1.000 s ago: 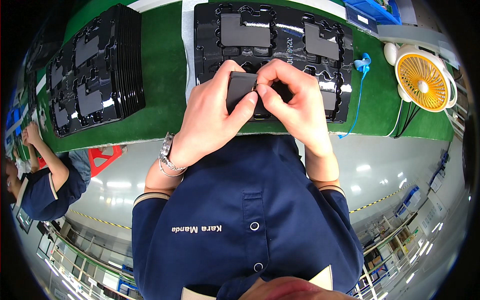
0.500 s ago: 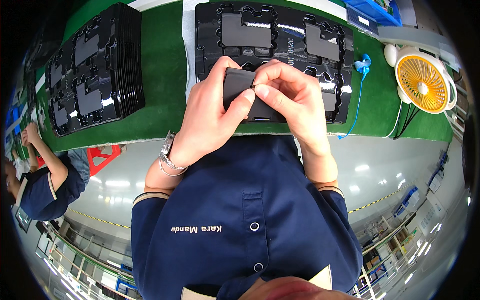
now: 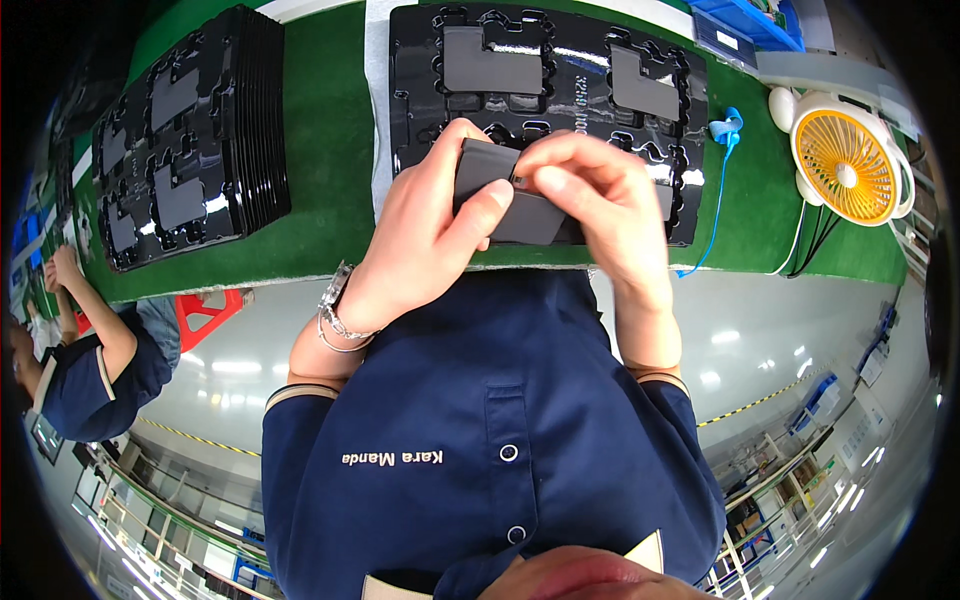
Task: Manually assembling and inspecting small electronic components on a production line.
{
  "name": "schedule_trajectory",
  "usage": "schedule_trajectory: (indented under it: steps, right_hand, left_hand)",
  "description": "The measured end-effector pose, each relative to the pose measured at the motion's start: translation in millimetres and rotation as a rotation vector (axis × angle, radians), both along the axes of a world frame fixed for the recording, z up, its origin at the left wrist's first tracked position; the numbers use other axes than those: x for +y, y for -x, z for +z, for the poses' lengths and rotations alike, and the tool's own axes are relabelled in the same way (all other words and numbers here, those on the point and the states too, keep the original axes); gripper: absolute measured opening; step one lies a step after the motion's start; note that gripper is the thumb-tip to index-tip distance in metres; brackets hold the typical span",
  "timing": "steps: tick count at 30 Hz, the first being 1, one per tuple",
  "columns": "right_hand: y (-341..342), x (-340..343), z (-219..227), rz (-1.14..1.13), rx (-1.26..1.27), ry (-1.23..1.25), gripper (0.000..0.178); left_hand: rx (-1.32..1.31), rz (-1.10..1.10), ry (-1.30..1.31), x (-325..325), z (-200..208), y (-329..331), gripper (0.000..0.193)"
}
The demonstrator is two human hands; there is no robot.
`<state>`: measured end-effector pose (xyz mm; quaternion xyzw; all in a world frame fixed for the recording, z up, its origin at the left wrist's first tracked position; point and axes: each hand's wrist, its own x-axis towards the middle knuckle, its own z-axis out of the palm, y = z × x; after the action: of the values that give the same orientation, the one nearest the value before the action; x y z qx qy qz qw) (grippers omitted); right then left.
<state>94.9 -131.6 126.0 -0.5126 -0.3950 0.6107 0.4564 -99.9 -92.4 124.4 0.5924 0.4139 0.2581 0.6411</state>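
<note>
My left hand (image 3: 432, 215) grips a flat dark grey L-shaped piece (image 3: 527, 218), thumb on its face and fingers behind. The piece is tilted above the black tray's near edge. At its inner corner, a small tab (image 3: 518, 181) shows. Curled finger and thumb of my right hand (image 3: 606, 200) meet close to that tab; whether they pinch anything is too small to make out. Under my hands lies the black moulded tray (image 3: 580, 60), with similar grey pieces (image 3: 490, 66) in its pockets.
A tall stack of black trays (image 3: 255, 130) stands at the left on the green mat (image 3: 325, 130). At the right are a blue cord with a clip (image 3: 727, 130) and a white and yellow fan (image 3: 846, 170). A blue bin (image 3: 765, 25) sits far right. Another person (image 3: 110, 360) works at the left.
The L-shaped piece has turned a little, and more of its lower face shows. My right hand has shifted slightly right and toward me, its fingertips drawn back from the piece.
</note>
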Motion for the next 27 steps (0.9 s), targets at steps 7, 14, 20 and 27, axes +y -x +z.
schedule_trajectory:
  steps: [7,14,20,27]
  right_hand:
    - [-77,-36,17,0.023,-1.394,-0.226,0.027]
    - [-89,-44,17,0.070,-1.313,-0.132,0.025]
    - [-102,-44,33,-0.109,-0.618,0.067,0.013]
    - [-20,-6,24,0.073,-0.390,-0.036,0.014]
  left_hand:
    - [0.061,0.063,-0.028,2,1,6,0.018]
    - [0.530,0.060,-0.584,8,-6,7,0.023]
    - [0.375,0.122,-0.766,14,-7,6,0.023]
    - [0.023,-0.045,-0.159,3,-1,-7,0.029]
